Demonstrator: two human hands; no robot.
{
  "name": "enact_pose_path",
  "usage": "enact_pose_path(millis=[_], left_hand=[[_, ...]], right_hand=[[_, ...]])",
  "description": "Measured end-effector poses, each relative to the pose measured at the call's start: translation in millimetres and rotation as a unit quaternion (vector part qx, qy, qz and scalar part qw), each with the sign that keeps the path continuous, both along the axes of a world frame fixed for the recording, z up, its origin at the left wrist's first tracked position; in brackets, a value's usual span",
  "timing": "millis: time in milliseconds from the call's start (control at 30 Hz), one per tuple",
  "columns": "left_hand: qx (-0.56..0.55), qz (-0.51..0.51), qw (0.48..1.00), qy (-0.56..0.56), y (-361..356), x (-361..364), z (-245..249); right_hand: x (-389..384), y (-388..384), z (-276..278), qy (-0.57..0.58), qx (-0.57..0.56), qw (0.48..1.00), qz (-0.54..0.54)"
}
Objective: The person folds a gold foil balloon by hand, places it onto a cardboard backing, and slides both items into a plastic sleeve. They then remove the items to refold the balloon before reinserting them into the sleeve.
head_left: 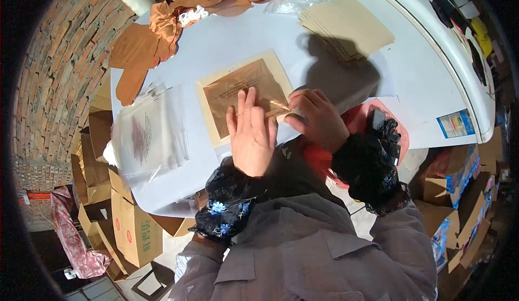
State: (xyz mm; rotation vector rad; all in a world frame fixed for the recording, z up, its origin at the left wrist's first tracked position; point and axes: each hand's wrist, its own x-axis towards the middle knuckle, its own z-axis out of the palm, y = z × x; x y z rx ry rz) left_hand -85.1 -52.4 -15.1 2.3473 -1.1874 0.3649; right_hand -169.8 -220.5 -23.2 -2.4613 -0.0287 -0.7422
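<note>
left hand (251,133): fingers flat on clear plastic bag of brown fabric (238,90) | right hand (316,118): pinching that bag's edge | on white table (238,38)

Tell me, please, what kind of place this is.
Probably a small packing workshop: a stack of clear plastic bags and a stack of cardboard sheets lie on the white table, and cardboard boxes stand beside it by a brick wall.

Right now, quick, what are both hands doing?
Left hand: open, flat on the clear bag.
Right hand: closed, pinching the bag's edge.
</note>
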Motion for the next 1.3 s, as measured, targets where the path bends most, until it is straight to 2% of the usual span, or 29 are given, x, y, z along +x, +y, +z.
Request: enact_pose_path(millis=[100,233,333,433,567,733,833,1000,1300], left_hand=[[-0.012,0.007,0.999,0.053,0,-2,4],[0.058,0.024,0.998,-0.006,-2,-2,0],[0.083,0.031,0.996,-0.022,-3,-4,1],[0.087,0.026,0.996,0.001,-4,-3,-1],[0.081,0.015,0.996,0.020,-2,0,-5],[0.052,0.000,0.999,0.005,-1,3,-10],[0.047,-0.006,0.999,0.010,0,3,-11],[0.062,-0.003,0.998,0.029,1,0,-6],[0.076,0.012,0.996,0.037,-2,-1,-2]], right_hand=[[-5,1,-8,-0.031,0.007,0.999,-0.026],[-24,21,-3,-0.015,-0.074,0.996,-0.047],[-32,42,-2,-0.001,-0.070,0.995,-0.070],[-32,64,-12,0.039,-0.051,0.983,-0.171],[-29,78,-16,0.048,-0.056,0.971,-0.227],[-25,81,-7,0.061,-0.059,0.968,-0.238],[-16,81,-1,0.082,-0.022,0.965,-0.248],[-8,73,11,0.096,-0.053,0.962,-0.248],[-13,37,5,0.094,-0.080,0.977,-0.173]])
